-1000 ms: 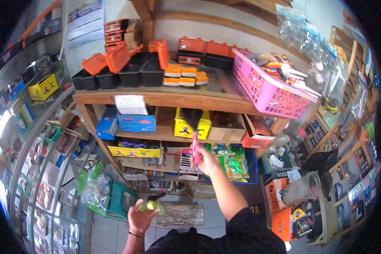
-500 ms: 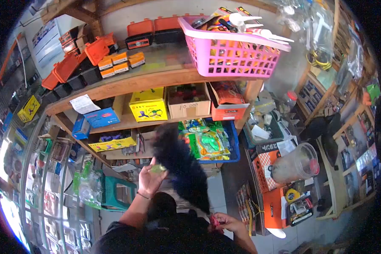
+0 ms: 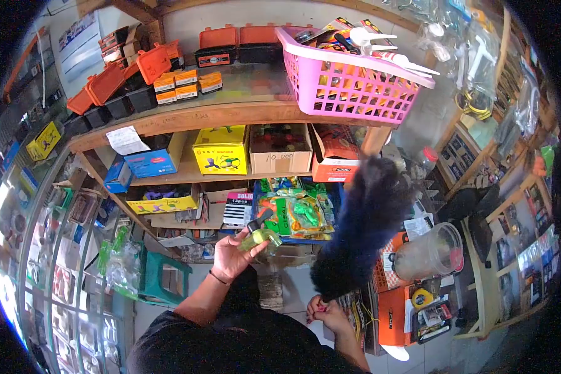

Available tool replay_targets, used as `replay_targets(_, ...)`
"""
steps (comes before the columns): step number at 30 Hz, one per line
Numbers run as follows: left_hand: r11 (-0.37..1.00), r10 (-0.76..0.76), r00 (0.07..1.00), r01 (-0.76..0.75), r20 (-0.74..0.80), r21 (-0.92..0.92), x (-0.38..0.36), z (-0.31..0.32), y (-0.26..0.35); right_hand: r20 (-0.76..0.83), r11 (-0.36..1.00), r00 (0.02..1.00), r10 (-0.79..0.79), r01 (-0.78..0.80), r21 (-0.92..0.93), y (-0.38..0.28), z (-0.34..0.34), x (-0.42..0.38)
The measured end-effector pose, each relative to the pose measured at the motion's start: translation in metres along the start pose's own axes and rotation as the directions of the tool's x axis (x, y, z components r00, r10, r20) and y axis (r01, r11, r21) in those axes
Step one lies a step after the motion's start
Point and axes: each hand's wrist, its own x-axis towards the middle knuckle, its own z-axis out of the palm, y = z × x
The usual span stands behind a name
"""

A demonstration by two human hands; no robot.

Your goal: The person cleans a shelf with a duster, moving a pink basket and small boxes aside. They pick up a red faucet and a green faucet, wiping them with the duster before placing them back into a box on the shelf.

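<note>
Here the left hand (image 3: 230, 257) was raised in front of the lower shelves, palm up, with the fingers curled loosely around a small yellow-green object (image 3: 260, 237) that had a dark part on top; what kind of object it was could not be told clearly. The right hand (image 3: 326, 311) was low, near the bottom edge of the view, and its fingers were closed around the pink handle of a dark feather duster (image 3: 363, 227). The fluffy head of the duster pointed up and to the right, in front of the right end of the middle shelf. On the top shelf (image 3: 230, 115) a pink basket (image 3: 349, 84) stood at the right end, hanging over the edge, and orange-and-black cases (image 3: 131, 78) stood toward the left end. On the middle shelf, a yellow box (image 3: 220, 151) was just beside a brown carton (image 3: 282, 153). A clear plastic jar (image 3: 430, 252) stood to the right of the duster.
</note>
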Motion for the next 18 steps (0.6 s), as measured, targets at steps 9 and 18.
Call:
replay_targets(9,0.993,-0.009,0.999,0.005,0.037,0.115,0.02,-0.02,0.015,-0.607,0.692,0.794,0.025,-0.452,-0.563,0.0,0.049,-0.008)
replay_targets(18,0.992,-0.104,0.976,0.088,0.192,0.089,0.028,0.006,-0.007,-0.691,0.556,0.723,-0.005,-0.572,-0.603,0.02,0.023,-0.047)
